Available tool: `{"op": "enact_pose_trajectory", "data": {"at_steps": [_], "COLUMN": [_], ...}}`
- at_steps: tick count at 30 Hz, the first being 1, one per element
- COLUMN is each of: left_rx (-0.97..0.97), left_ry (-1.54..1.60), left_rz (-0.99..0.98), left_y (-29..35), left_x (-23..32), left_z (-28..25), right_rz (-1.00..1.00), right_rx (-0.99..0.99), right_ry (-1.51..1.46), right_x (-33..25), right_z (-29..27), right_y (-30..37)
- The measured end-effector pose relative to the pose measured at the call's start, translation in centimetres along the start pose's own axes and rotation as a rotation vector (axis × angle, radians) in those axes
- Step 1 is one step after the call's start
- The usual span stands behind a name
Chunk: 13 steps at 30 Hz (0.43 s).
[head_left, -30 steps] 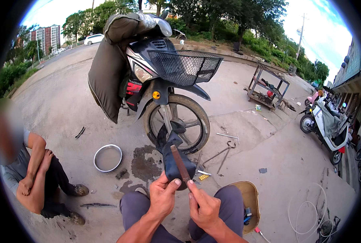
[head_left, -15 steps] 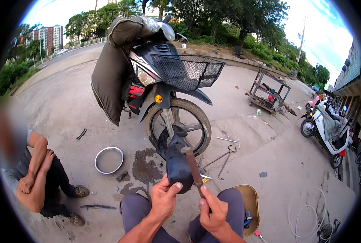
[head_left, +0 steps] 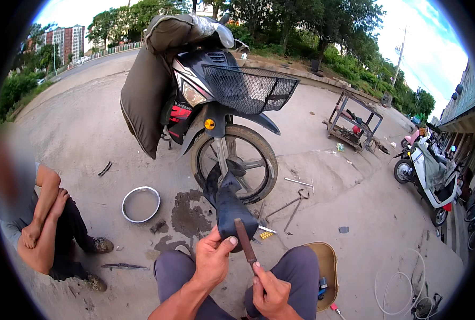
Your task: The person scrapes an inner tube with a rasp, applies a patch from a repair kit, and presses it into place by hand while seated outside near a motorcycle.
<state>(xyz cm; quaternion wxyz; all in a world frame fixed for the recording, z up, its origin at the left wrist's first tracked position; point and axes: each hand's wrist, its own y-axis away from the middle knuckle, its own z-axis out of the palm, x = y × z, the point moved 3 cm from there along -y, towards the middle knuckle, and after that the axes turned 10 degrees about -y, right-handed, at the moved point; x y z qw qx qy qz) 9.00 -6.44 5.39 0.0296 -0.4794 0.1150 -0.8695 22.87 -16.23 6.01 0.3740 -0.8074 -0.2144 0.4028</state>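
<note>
Pinched between the thumb and fingers of my left hand is the near end of a black rubber inner tube. The tube runs out from the muddy front wheel of a motorbike. My right hand grips the lower end of a flat, rust-brown file. The file lies slantwise over the tube's surface, close to my left thumb, and seems to touch it. Part of the tube's end is hidden by the file and my left fingers.
A water-filled metal basin stands left of a wet patch. At the far left sits a person with crossed arms. Metal tools lie right of the wheel; a tan container is by my right knee. A tool cart stands farther back.
My right hand and the file have moved left and down; the file's tip now lies over the tube instead of beside its right edge. My left hand still holds the tube.
</note>
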Motion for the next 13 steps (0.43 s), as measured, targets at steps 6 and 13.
{"op": "enact_pose_trajectory", "data": {"at_steps": [6, 13], "left_rx": [0.006, -0.020], "left_ry": [-0.014, -0.002], "left_rz": [-0.011, -0.006], "left_y": [0.1, 0.1], "left_x": [0.0, 0.1], "left_z": [-0.5, -0.4], "right_rz": [0.059, 0.013], "right_rx": [-0.075, -0.079], "right_ry": [-0.034, -0.069], "right_x": [1.0, 0.6], "right_z": [1.2, -0.8], "right_y": [-5.4, -0.3]}}
